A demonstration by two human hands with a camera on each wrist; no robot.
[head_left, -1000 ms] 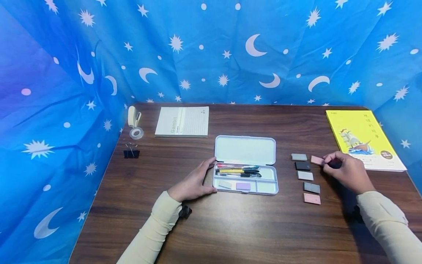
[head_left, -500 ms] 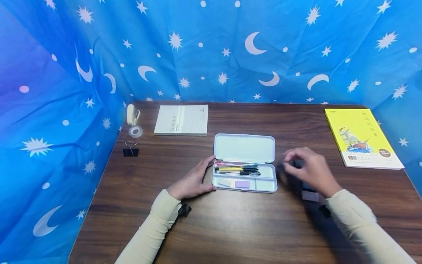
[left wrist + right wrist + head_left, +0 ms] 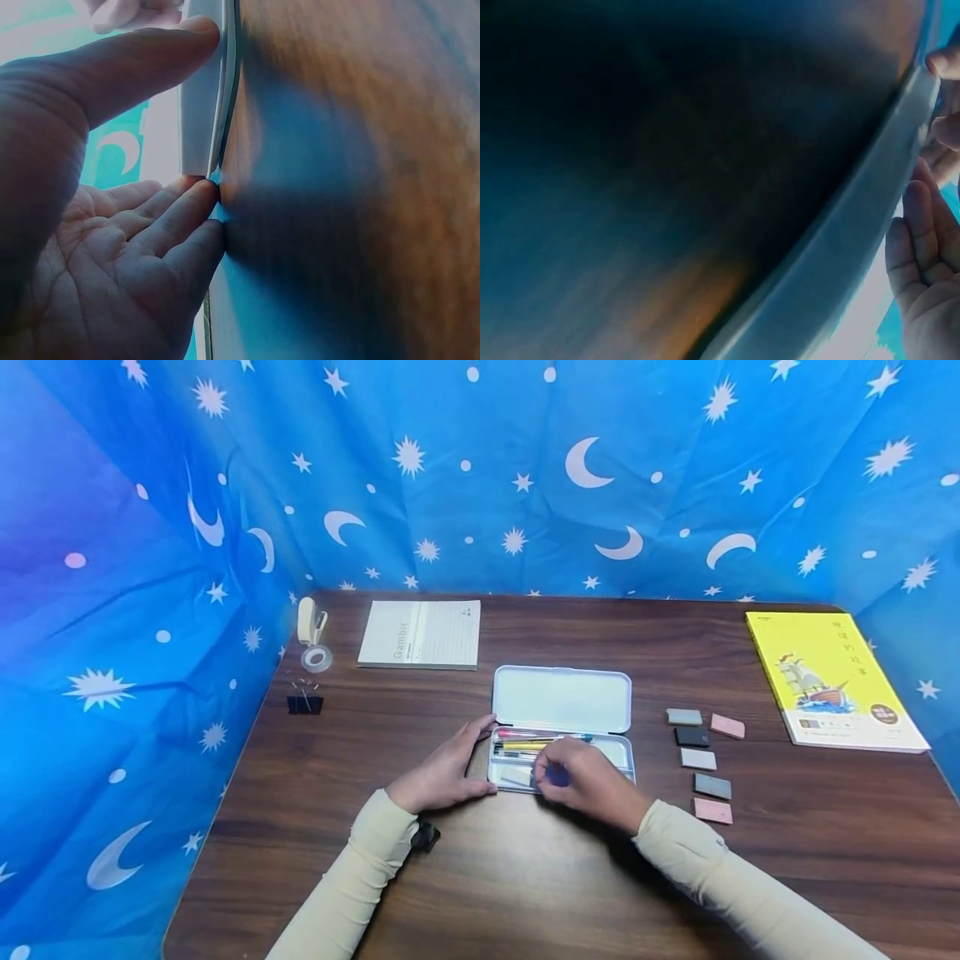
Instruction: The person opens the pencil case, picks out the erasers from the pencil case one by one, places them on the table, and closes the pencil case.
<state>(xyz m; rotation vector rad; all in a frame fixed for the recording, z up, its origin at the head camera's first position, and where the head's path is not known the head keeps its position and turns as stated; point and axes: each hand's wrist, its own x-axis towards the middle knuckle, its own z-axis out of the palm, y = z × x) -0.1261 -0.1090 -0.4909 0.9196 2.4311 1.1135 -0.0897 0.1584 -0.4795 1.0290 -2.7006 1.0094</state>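
An open white pencil case lies at mid-table, lid tipped back. My left hand steadies its left end, thumb at the near corner and fingers at the far side; in the left wrist view the thumb presses the case's wall. My right hand is over the front compartment, thumb and fingers curled together on a purple eraser, mostly hidden under them. Left of these fingertips lies a whitish eraser. Several pens fill the back compartment.
Several erasers lie right of the case, among them a black one and a pink one. A yellow book is at far right. At left are a notebook, stapler, tape roll and binder clip.
My right hand has let go of a pink eraser beside the other erasers and moved left into the pencil case. The left hand has stayed at the case's left end.
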